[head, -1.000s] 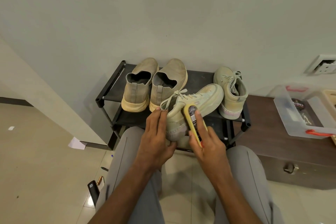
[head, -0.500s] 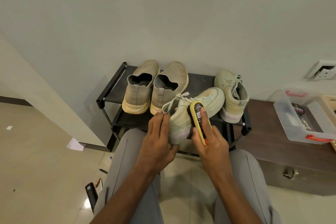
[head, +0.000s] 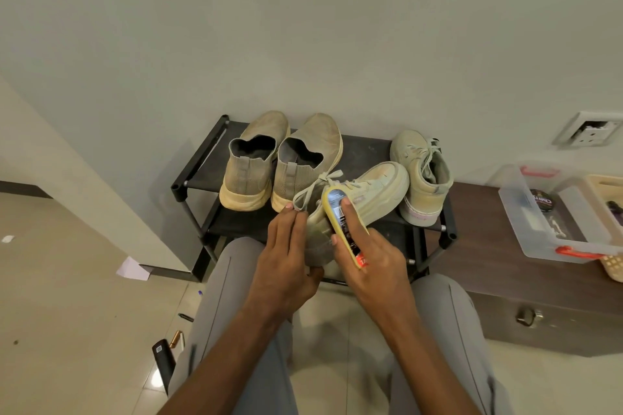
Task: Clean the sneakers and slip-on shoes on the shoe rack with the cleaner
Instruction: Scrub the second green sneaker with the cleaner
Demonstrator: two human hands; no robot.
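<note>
Meanwhile left hand (head: 283, 256) grips sneaker (head: 364, 199), right hand (head: 371, 259) grips cleaner (head: 340, 219); slip-ons (head: 279, 162) crowd beside.

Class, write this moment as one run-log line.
left hand: holds sneaker | right hand: presses cleaner on its side | slip-on shoes, second sneaker: on shoe rack

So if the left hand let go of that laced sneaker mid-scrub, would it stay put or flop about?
Probably shift. The sneaker lies tilted, heel off the shoe rack, steadied by the left hand, so pushes from the cleaner in the right hand would likely slide or tip it. Its thick sole looks fairly stiff; the loose laces would flop.
</note>
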